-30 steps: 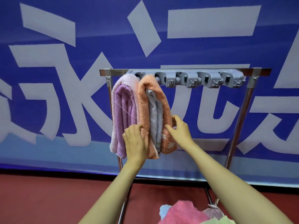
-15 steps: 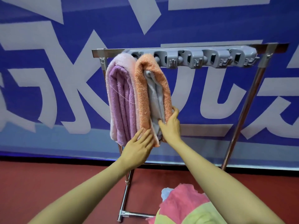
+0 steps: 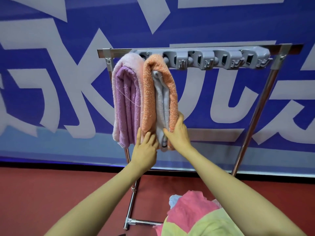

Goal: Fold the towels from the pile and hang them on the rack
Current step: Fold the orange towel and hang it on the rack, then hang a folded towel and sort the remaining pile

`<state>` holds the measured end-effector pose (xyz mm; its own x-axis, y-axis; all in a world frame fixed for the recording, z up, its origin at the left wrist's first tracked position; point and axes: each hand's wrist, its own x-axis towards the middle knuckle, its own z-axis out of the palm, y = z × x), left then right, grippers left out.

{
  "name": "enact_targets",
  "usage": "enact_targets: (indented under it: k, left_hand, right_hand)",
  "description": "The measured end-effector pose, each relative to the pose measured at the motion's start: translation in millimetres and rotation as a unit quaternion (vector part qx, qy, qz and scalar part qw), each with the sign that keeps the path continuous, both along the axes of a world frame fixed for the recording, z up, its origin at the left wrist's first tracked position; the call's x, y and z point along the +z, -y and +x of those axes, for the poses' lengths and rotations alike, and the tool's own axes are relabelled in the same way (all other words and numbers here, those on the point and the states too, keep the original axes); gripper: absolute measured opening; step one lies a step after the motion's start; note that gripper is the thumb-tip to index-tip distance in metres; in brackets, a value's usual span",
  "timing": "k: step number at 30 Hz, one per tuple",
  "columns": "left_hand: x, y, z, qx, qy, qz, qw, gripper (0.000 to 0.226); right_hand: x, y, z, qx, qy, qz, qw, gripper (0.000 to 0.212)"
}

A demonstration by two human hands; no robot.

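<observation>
Straightening step: orange towel [image 3: 150, 92] hangs on the rack [image 3: 261, 106] at 12 o'clock; right hand [image 3: 178, 134] grips its lower end, left hand [image 3: 144, 149] presses flat. Next: probably the pile [image 3: 190, 208] at 5 o'clock.

Our left grip [image 3: 144, 150] drops from the front of the orange towel [image 3: 150, 92] to its bottom edge. Its fingers, curled a second ago, now lie straight and press up on the cloth just beside the purple towel [image 3: 126, 103]. Our right grip [image 3: 179, 132] comes round from the towel's outer right side to the front, thumb along the orange fold, fingers on the grey towel [image 3: 162, 103] inside. Our view tips down: more of the pile [image 3: 196, 212] shows, and the rack's foot [image 3: 134, 221] appears.
</observation>
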<state>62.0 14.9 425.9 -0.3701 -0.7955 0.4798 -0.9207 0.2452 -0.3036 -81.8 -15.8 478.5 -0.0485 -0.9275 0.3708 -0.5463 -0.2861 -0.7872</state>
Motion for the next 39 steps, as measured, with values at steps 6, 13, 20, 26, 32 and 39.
enact_targets:
  k: [6, 13, 20, 26, 32, 39]
  left_hand:
    - [-7, -16, 13, -0.066, -0.092, -0.019, 0.993, 0.019]
    - [0, -29, -2, -0.028, -0.056, 0.052, 0.997, 0.04]
    - [-25, -29, -35, -0.049, 0.002, 0.087, 0.995, 0.031]
    - [-76, -14, -76, -0.09, 0.051, 0.162, 0.981, 0.03]
    - [-169, -1, -113, -0.045, 0.073, 0.329, 0.94, 0.046]
    - [-294, 20, -124, 0.048, -0.064, 0.502, 0.861, 0.062]
  right_hand:
    - [0, -12, 6, 0.039, 0.035, 0.025, 0.998, 0.074]
    - [-13, -21, -26, 0.08, -0.032, 0.122, 0.989, 0.053]
    - [-41, -24, -80, 0.07, -0.147, 0.151, 0.975, 0.053]
    - [-107, -22, -139, 0.034, -0.231, 0.202, 0.951, 0.057]
    - [-219, -17, -185, 0.017, -0.275, 0.296, 0.914, 0.054]
    - [-358, -2, -195, 0.058, -0.309, 0.407, 0.857, 0.056]
